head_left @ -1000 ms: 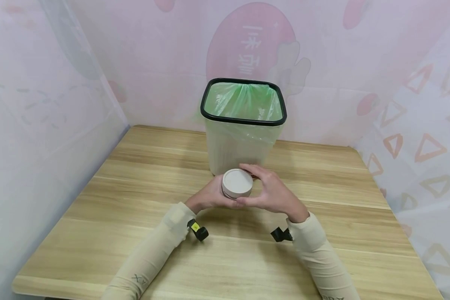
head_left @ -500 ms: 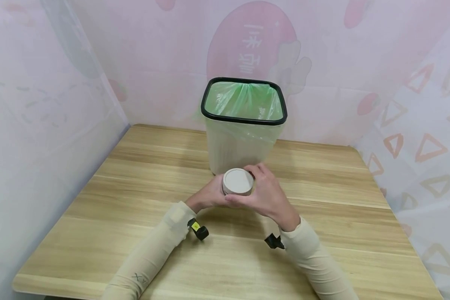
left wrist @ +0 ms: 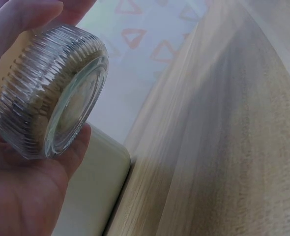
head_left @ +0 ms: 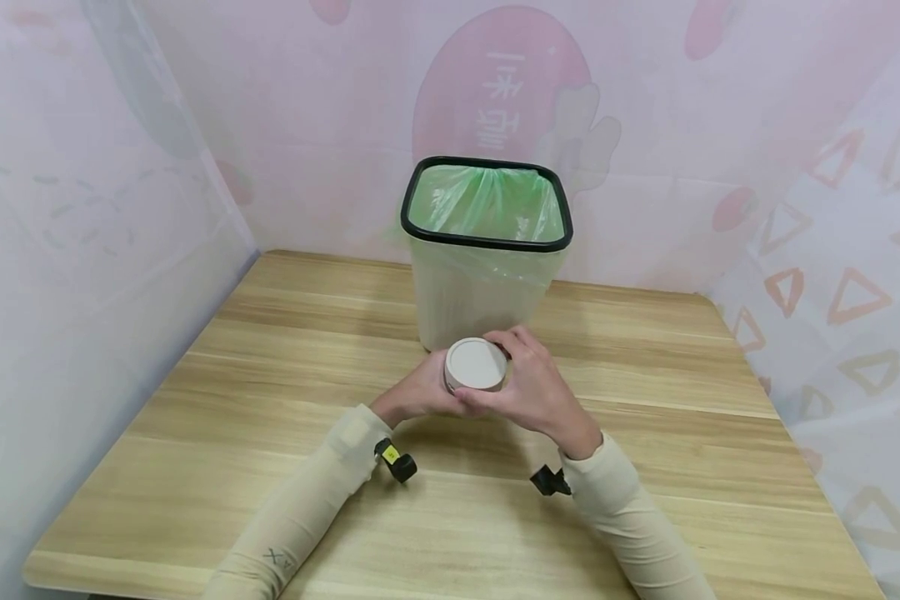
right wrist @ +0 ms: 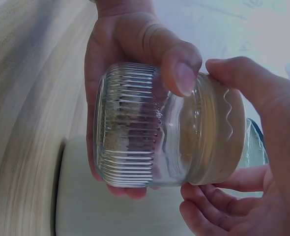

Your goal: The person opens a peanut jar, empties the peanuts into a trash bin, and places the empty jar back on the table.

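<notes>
A ribbed clear glass jar [right wrist: 130,128] with a beige lid [head_left: 476,364] is held up over the table, in front of the bin. My left hand [head_left: 423,390] wraps round the glass body, its thumb along the jar's side in the right wrist view. On the lid's rim, my right hand [head_left: 536,392] grips with thumb and fingers from the right. The jar's round glass base [left wrist: 78,105] shows in the left wrist view, and the lid sits on the mouth. Little shows inside the glass apart from reflections and the fingers behind.
Just beyond the hands stands a pale waste bin [head_left: 465,292] with a black rim [head_left: 487,242] and a green plastic liner [head_left: 487,200]. It rests on a wood-grain table [head_left: 270,400]. Printed curtains [head_left: 307,167] surround the table at the back and sides.
My right hand has turned at the lid: its wrist has swung left and inward, and its fingers have shifted along the rim. The left hand and jar stay nearly in place.
</notes>
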`<state>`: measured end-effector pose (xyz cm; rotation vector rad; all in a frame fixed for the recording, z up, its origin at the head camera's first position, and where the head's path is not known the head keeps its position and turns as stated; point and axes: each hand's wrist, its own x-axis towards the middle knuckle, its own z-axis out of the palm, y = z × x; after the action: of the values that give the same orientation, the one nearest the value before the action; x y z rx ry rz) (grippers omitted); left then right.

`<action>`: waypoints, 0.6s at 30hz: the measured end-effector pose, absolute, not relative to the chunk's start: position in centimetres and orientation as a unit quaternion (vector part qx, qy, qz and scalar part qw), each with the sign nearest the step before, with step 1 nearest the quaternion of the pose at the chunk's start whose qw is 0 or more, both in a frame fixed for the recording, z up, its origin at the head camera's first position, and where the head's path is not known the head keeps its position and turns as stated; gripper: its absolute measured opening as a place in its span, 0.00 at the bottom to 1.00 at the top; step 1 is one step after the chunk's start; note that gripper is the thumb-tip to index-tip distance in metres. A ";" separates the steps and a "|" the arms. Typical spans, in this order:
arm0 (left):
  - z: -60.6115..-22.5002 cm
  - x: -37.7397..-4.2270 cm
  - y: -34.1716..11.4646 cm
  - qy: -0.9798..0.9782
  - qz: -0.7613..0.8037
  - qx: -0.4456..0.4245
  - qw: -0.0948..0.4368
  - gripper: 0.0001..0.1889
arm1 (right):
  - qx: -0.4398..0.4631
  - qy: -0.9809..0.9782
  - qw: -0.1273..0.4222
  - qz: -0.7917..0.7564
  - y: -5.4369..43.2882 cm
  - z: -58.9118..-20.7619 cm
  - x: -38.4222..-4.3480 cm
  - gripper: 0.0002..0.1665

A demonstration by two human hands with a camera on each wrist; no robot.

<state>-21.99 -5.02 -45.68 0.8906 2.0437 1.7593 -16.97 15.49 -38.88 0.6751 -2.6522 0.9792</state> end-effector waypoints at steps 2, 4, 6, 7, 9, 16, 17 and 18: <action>-45.7 -22.0 -5.0 0.712 0.613 0.309 0.150 0.42 | 0.238 -0.904 0.116 0.335 15.6 -38.9 -17.0 0.46; -45.7 -22.0 -5.0 0.713 0.612 0.309 0.149 0.43 | 0.244 -0.903 0.115 0.335 15.6 -38.9 -17.0 0.46; -45.7 -22.0 -4.9 0.713 0.611 0.310 0.149 0.43 | 0.249 -0.902 0.114 0.334 15.7 -38.8 -17.1 0.46; -45.8 -22.0 -4.9 0.713 0.610 0.311 0.150 0.44 | 0.252 -0.902 0.113 0.332 15.7 -38.8 -17.1 0.46; -45.8 -22.0 -4.9 0.713 0.610 0.311 0.152 0.44 | 0.254 -0.902 0.111 0.331 15.7 -38.8 -17.1 0.46; -45.9 -22.2 -5.1 0.712 0.607 0.316 0.157 0.44 | 0.252 -0.900 0.103 0.342 15.9 -38.6 -17.1 0.46; -45.9 -22.2 -5.1 0.712 0.607 0.316 0.158 0.45 | 0.252 -0.899 0.104 0.343 16.0 -38.5 -17.1 0.45; -46.0 -22.2 -5.1 0.712 0.607 0.315 0.158 0.44 | 0.252 -0.898 0.105 0.345 16.0 -38.4 -17.1 0.45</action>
<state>-22.24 -5.06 -45.96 0.9014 2.0362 1.7374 -17.12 16.02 -38.44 0.7430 -2.6458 1.0178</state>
